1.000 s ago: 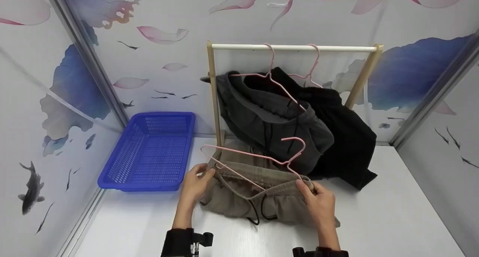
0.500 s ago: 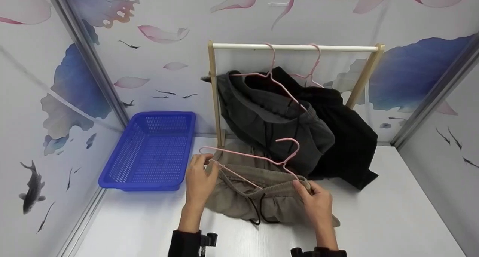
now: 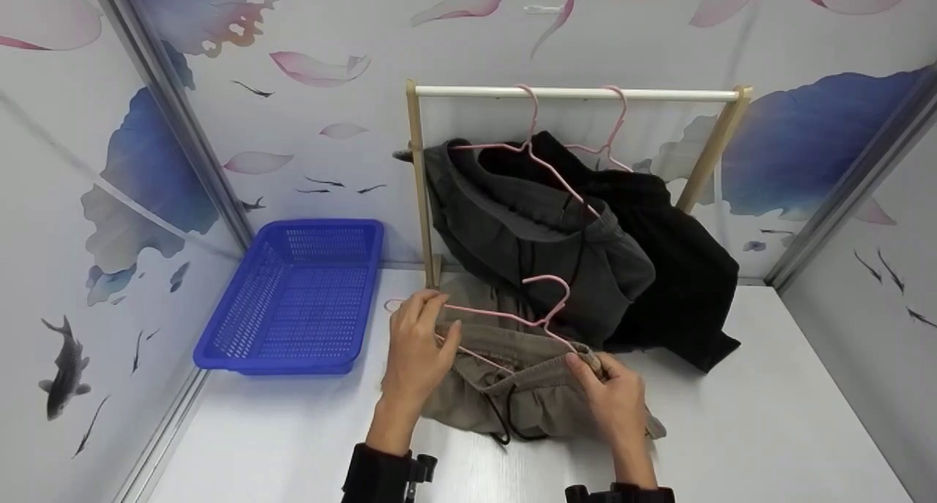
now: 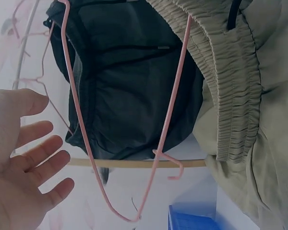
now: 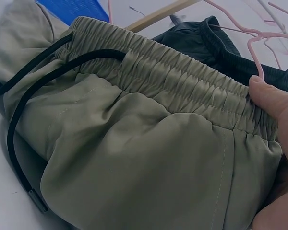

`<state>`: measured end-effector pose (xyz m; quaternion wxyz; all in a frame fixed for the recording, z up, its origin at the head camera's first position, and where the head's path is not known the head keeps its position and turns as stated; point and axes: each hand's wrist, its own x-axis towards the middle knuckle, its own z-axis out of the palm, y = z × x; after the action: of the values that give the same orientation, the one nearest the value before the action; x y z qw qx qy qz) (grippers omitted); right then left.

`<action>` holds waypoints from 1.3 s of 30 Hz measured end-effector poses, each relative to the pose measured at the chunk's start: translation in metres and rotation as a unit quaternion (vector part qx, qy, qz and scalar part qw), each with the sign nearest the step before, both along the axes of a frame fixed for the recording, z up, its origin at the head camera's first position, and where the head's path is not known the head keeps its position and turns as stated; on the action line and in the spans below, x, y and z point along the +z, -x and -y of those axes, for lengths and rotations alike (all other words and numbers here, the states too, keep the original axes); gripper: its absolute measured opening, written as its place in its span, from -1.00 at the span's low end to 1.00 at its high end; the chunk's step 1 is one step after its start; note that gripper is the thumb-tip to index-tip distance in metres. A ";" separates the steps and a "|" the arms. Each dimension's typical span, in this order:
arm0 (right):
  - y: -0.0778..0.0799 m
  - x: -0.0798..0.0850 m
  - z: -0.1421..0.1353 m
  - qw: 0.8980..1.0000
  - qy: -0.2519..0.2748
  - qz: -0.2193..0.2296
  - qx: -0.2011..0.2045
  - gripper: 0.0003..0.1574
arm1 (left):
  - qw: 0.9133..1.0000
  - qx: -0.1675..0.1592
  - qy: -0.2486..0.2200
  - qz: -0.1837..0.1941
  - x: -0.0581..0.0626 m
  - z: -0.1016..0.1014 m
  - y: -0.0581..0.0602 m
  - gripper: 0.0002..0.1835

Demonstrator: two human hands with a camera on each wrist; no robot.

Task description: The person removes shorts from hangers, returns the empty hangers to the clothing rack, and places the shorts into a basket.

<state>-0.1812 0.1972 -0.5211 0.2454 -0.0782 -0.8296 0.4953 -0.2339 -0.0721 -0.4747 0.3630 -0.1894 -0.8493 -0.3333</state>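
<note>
Khaki drawstring pants (image 3: 545, 408) lie bunched at the front of the rack, elastic waistband upward. A pink hanger (image 3: 487, 312) sits partly in the waistband: its right end is tucked inside by the right hand, while its left end sticks out. My right hand (image 3: 618, 397) grips the waistband's right side, thumb beside the hanger in the right wrist view. The left hand (image 3: 417, 353) is at the hanger's left end. In the left wrist view its fingers (image 4: 43, 155) are spread and apart from the hanger, holding nothing.
Behind the pants stands a clothes rack with a white bar (image 3: 468, 91). Dark grey pants (image 3: 498, 217) and black pants (image 3: 681, 269) hang there on pink hangers. A blue plastic basket (image 3: 359, 298) stands at left, near the patterned wall.
My left hand has let go of the waistband's left side and moved right and up over the hanger's end. The hanger's hook has shifted left; the right hand keeps its grip, drifting slightly left.
</note>
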 end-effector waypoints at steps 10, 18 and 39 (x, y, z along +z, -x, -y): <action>0.003 -0.005 0.004 0.999 -0.024 -0.025 0.009 -0.84 | 0.997 -0.039 0.062 0.011 -0.005 -0.018 0.000 -0.59; 0.005 -0.008 0.005 0.997 -0.047 -0.057 0.012 -0.84 | 0.992 -0.045 0.108 0.053 -0.006 -0.025 -0.003 -0.58; 0.006 -0.010 0.011 0.991 -0.074 -0.112 0.021 -0.84 | 0.988 -0.100 0.087 0.080 -0.013 -0.036 -0.002 -0.80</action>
<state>-0.1877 0.1863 -0.5314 0.3313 0.0138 -0.8326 0.4437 -0.2322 -0.0363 -0.4881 0.2405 -0.2772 -0.8782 -0.3067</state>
